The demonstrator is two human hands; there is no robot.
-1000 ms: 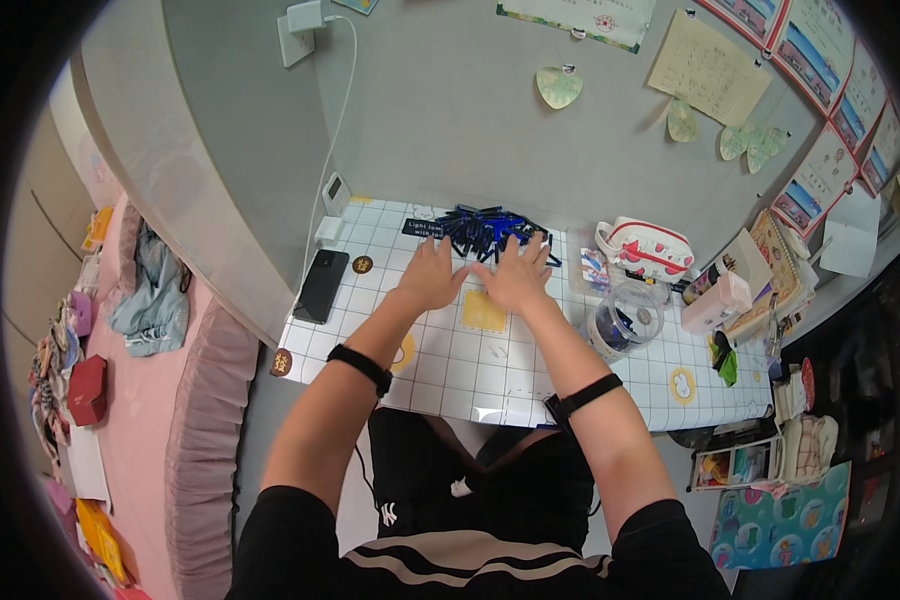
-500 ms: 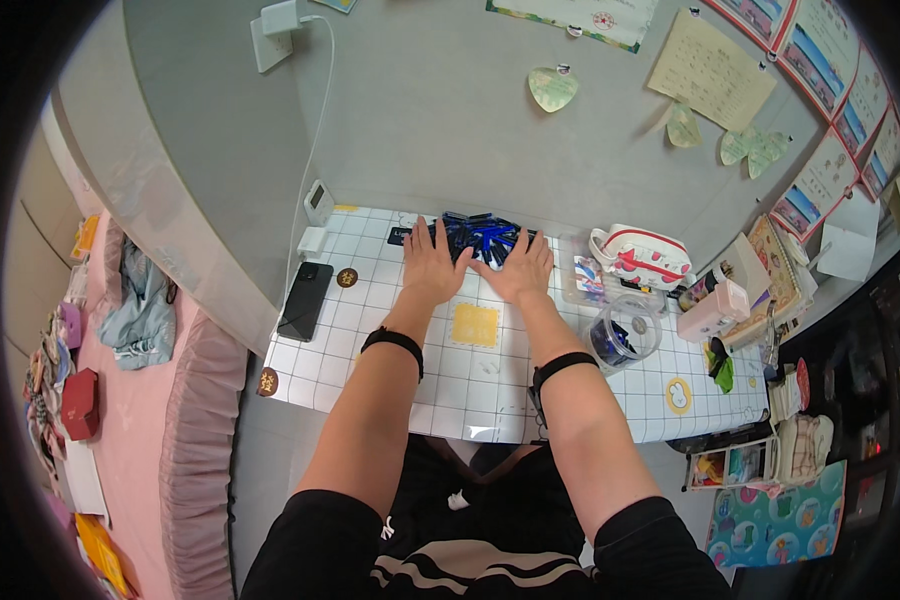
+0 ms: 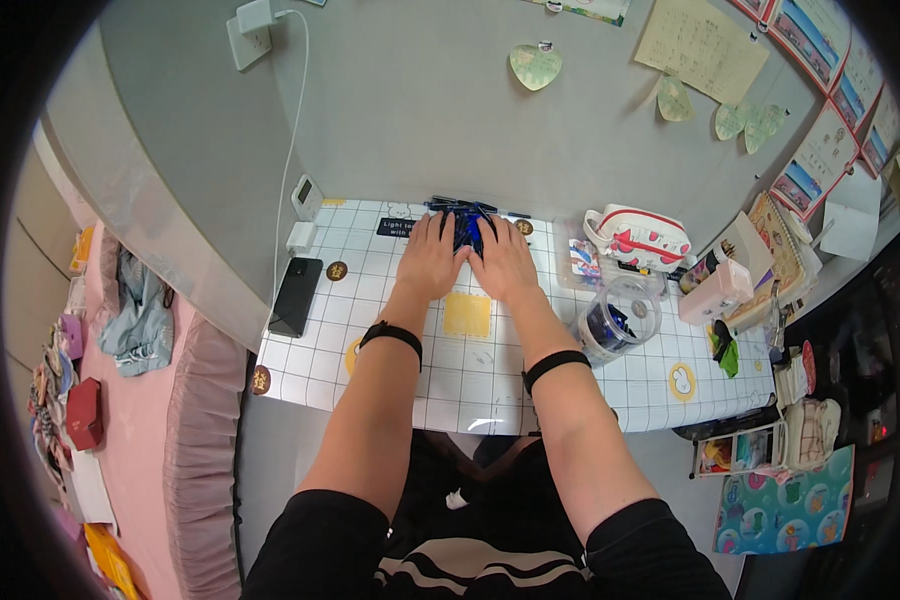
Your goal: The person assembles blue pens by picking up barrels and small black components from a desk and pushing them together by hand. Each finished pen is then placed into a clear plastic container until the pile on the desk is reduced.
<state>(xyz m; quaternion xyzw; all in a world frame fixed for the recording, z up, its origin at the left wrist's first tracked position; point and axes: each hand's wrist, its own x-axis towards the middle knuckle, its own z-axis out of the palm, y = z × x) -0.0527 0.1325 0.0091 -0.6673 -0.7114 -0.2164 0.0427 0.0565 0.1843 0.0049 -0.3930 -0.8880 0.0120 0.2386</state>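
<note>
A heap of slim blue and black pen-like sticks, perhaps ink cartridges (image 3: 467,232), lies on the white gridded table near the wall. My left hand (image 3: 428,262) rests along the heap's left side, and my right hand (image 3: 504,262) along its right. Both hands lie palm down with fingers stretched forward, thumbs nearly meeting at the near edge, so they partly cover the sticks. Neither hand grasps a stick that I can make out. A few dark sticks stick out beyond my fingertips. Right of my right forearm stands a clear round tub (image 3: 620,318) with similar dark blue pieces inside.
A black phone (image 3: 296,297) lies at the table's left, near a white charger cable. On the right are a white and red pencil case (image 3: 638,238) on a clear box, a pink holder (image 3: 716,292) and upright books. A grey wall rises behind; a pink bed (image 3: 140,430) is left.
My hands have moved closer together, squeezing the spread heap into a narrower one. A round brown sticker now shows right of my right hand. The view has shifted slightly.
</note>
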